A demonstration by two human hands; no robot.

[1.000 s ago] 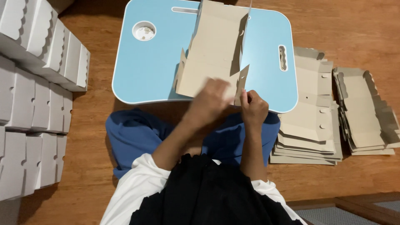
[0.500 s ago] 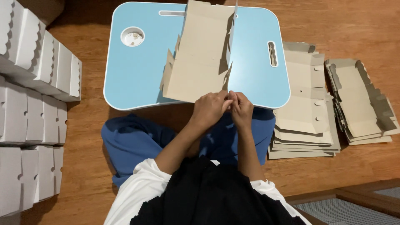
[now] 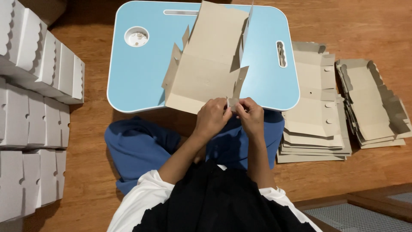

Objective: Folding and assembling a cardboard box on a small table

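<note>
Wooden floor (image 3: 369, 25), one blue lap table (image 3: 137, 81), two flat-carton stacks, both hands' grip (image 3: 211, 118) (image 3: 251, 117) pinched on one carton blank (image 3: 206, 73).

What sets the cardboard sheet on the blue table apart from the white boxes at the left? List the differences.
1. The cardboard sheet lies open and mostly flat, side flaps raised; the white boxes are folded shut.
2. The sheet shows its brown side; the boxes show white.
3. The left hand and right hand pinch the sheet's near edge; nobody touches the boxes.

Both have scalloped edges.

Warm wooden floor (image 3: 369, 25), blue lap table (image 3: 137, 81)
</note>
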